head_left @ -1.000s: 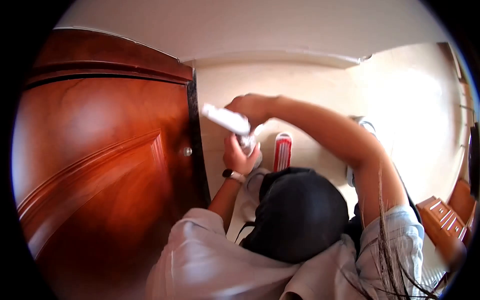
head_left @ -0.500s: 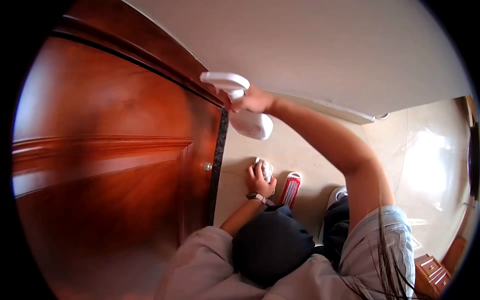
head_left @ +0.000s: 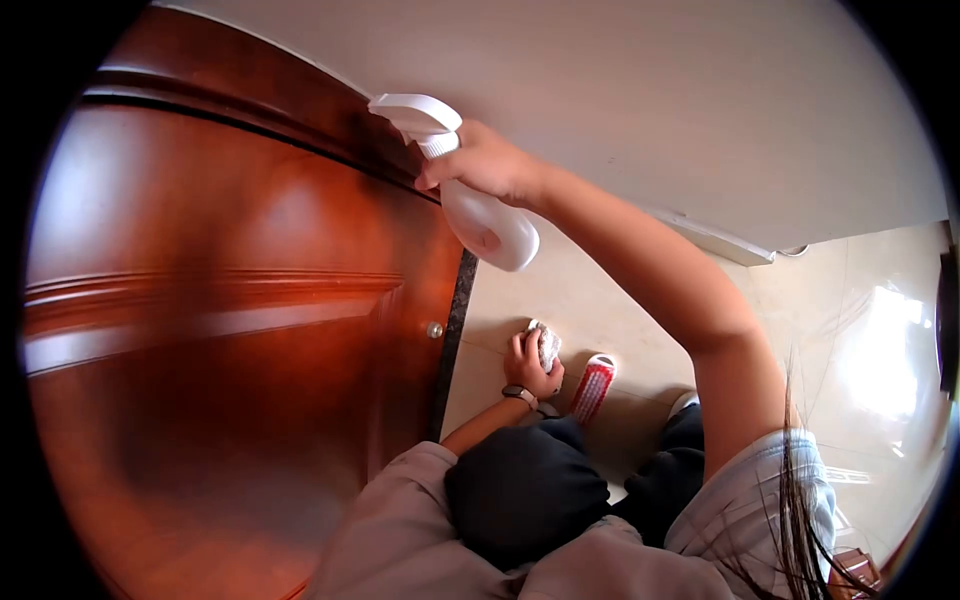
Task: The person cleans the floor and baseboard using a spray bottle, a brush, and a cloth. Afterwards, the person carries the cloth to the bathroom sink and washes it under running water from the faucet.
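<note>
A white plastic spray bottle with a rounded, translucent body (head_left: pixel 492 232) is held up in the air, before the corner where the door frame meets the wall. It tilts, with its trigger head (head_left: pixel 418 115) to the far left and its base to the near right. The right hand (head_left: pixel 482 165) grasps it around the neck, just below the head, with that arm stretched out from the right.

Lower and nearer, the left hand (head_left: pixel 535 368) is closed around a crumpled, pale, brown-patterned wad (head_left: pixel 548 346), perhaps a cloth, though the fingers cover too much of it to be sure. A dark-banded watch (head_left: pixel 519 396) circles the left wrist (its face turned upward).

Just right of that hand, a long red-and-white piece with a rounded white end (head_left: pixel 594 388) lies on the glossy cream tiled floor (head_left: pixel 502 300). To the left stands a reddish-brown panelled wooden door (head_left: pixel 220 230) with a small, shiny round knob (head_left: pixel 434 330); a speckled dark stone strip (head_left: pixel 455 325) runs along its edge. A plain greyish wall (head_left: pixel 650 100) fills the far side. Nearest are the person's black-clothed knees (head_left: pixel 525 495).
</note>
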`<state>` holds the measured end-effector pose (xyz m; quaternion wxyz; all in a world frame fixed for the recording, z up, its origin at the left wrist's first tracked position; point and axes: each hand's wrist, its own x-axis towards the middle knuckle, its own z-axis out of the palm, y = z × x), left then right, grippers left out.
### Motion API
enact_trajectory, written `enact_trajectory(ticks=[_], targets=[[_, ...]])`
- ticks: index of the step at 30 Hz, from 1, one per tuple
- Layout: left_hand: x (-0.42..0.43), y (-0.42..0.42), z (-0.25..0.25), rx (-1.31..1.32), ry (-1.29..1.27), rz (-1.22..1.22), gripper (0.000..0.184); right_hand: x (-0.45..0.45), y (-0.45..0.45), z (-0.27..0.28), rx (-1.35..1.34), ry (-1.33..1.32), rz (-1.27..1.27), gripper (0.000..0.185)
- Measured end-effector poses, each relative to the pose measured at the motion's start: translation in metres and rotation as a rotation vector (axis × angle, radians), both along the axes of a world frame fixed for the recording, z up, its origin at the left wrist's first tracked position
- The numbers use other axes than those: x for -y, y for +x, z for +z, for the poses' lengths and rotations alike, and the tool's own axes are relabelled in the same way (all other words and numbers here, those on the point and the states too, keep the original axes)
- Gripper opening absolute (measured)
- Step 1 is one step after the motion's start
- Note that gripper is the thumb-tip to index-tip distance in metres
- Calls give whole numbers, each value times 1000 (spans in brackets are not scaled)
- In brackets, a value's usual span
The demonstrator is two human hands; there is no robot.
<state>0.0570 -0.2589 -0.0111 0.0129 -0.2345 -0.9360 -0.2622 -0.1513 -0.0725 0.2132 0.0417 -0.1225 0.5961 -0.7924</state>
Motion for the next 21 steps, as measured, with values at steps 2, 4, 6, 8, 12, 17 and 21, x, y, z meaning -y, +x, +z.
enact_trajectory(ticks=[2, 4, 6, 8, 12, 17, 21], targets=[[3, -1, -1, 49, -26, 3, 60, -6, 8, 10, -7, -53, 23, 42], [0, 3, 4, 96, -57, 18, 62, -8, 12, 12, -112, 90, 12, 44], [-11, 0, 21, -66, -202, 120, 69, -19, 26, 14, -71, 218, 97, 50], [-17, 10, 9, -27, -260, 309, 70, -35, 42, -6, -74, 190, 120, 51], [15, -29, 6, 257, 327, 260, 56, -79, 86, -29, 139, 90, 62, 48], [-16, -128, 250, -383, 190, 29, 76, -123, 144, -77, 299, 289, 65, 44], [-61, -178, 436, -1200, -56, -34, 53, -132, 176, -111, 410, 206, 118, 42]])
